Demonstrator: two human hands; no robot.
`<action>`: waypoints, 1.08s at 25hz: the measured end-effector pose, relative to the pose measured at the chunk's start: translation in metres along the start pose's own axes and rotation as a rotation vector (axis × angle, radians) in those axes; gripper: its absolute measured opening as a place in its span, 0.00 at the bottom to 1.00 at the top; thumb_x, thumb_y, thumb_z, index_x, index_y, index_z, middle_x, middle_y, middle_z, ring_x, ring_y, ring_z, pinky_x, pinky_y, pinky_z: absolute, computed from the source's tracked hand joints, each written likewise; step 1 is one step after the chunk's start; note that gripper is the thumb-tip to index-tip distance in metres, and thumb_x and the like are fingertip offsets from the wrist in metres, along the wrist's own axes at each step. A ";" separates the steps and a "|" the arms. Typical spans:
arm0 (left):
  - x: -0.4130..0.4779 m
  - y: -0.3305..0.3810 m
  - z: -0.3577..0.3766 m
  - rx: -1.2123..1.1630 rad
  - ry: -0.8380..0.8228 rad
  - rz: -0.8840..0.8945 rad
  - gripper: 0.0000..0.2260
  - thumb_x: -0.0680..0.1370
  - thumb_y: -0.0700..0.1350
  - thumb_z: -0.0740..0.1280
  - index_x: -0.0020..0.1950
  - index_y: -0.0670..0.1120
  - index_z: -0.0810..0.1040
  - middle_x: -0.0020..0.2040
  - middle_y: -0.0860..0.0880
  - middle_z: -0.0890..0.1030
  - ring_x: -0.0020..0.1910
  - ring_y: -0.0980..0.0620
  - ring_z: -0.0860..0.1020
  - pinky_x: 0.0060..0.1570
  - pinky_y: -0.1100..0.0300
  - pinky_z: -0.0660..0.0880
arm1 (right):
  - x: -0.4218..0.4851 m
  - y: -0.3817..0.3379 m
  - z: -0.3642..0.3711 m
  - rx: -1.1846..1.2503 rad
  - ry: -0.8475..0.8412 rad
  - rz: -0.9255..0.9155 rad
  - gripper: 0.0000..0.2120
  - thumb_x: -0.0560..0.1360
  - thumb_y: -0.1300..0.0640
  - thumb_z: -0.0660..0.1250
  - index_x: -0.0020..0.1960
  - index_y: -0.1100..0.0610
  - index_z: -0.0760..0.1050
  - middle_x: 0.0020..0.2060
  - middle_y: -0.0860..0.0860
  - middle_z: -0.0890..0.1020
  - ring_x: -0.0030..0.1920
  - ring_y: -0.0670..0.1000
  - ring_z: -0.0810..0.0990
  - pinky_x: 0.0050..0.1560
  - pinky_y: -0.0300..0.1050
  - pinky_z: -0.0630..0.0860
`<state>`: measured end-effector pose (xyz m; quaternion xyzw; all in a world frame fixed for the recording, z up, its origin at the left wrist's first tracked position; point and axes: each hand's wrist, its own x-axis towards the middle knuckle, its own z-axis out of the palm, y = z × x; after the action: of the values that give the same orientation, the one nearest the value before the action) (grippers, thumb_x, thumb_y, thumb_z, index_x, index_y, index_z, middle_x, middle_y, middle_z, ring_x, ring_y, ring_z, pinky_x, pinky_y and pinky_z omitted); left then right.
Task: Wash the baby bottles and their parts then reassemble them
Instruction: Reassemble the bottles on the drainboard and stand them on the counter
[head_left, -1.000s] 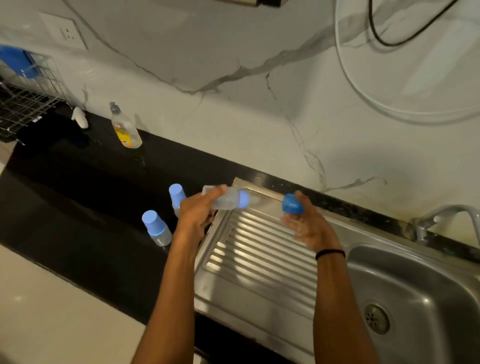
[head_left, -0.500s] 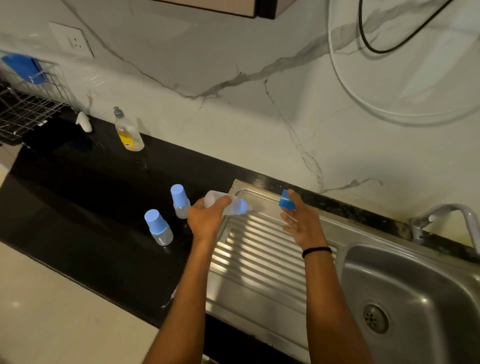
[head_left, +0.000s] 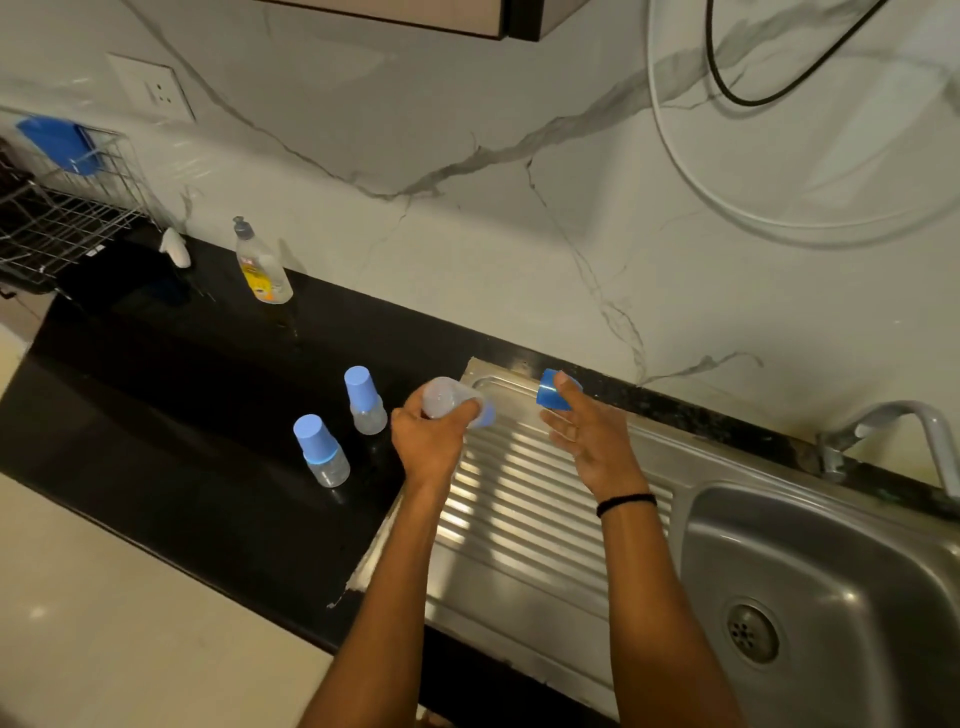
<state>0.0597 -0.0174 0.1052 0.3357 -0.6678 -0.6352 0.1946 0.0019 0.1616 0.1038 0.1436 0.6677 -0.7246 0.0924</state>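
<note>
Labels first: the soap bottle (head_left: 261, 270) at upper left carries a yellow label with a red patch on top, but its writing is too small to read. No print shows on any baby bottle.

At centre frame, the left hand (head_left: 428, 441) grips a clear bottle (head_left: 445, 399) tipped on its side, base toward the camera. Its fingers (head_left: 462, 413) are curled tight round the body, and the blue ring (head_left: 486, 414) at the neck points right. The bottle sits in the air over the left edge of the steel drainboard (head_left: 519, 525).

Just right of it, apart from the bottle, the right hand (head_left: 589, 444) holds a blue cap (head_left: 549, 395) at its fingertips. One finger lies across the cap's top, and the remaining fingers (head_left: 558, 423) are spread loosely below. A black band (head_left: 626, 502) circles that wrist.

Left of the hands, two capped bottles (head_left: 322, 452) (head_left: 365, 401) stand upright on the black tabletop (head_left: 182, 389), near each other but not touching.

The sink (head_left: 831, 561) fills the lower right, with the tap (head_left: 896, 431) above it. A wire rack (head_left: 62, 218) sits at the far left edge.
</note>
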 end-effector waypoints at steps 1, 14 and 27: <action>-0.004 -0.003 0.005 0.006 -0.016 0.049 0.24 0.66 0.45 0.82 0.59 0.50 0.78 0.56 0.51 0.78 0.52 0.54 0.80 0.54 0.57 0.80 | 0.000 0.003 -0.003 -0.019 -0.018 -0.030 0.22 0.69 0.44 0.77 0.54 0.58 0.82 0.45 0.54 0.84 0.46 0.52 0.83 0.50 0.47 0.77; 0.006 -0.033 -0.012 0.163 -0.095 -0.178 0.23 0.67 0.58 0.77 0.56 0.47 0.81 0.48 0.47 0.80 0.45 0.50 0.81 0.46 0.55 0.79 | -0.011 0.016 -0.044 0.060 -0.164 0.301 0.29 0.69 0.38 0.73 0.60 0.58 0.78 0.53 0.56 0.84 0.58 0.57 0.81 0.63 0.59 0.74; 0.007 -0.012 -0.007 0.011 -0.160 -0.084 0.13 0.71 0.50 0.77 0.52 0.47 0.82 0.47 0.47 0.85 0.48 0.47 0.84 0.52 0.47 0.82 | 0.005 0.011 -0.042 0.076 -0.135 0.195 0.17 0.72 0.48 0.75 0.57 0.53 0.80 0.52 0.53 0.85 0.56 0.58 0.83 0.56 0.52 0.76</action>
<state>0.0619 -0.0272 0.0931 0.3127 -0.6701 -0.6639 0.1116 0.0046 0.2028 0.0896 0.1621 0.6149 -0.7449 0.2019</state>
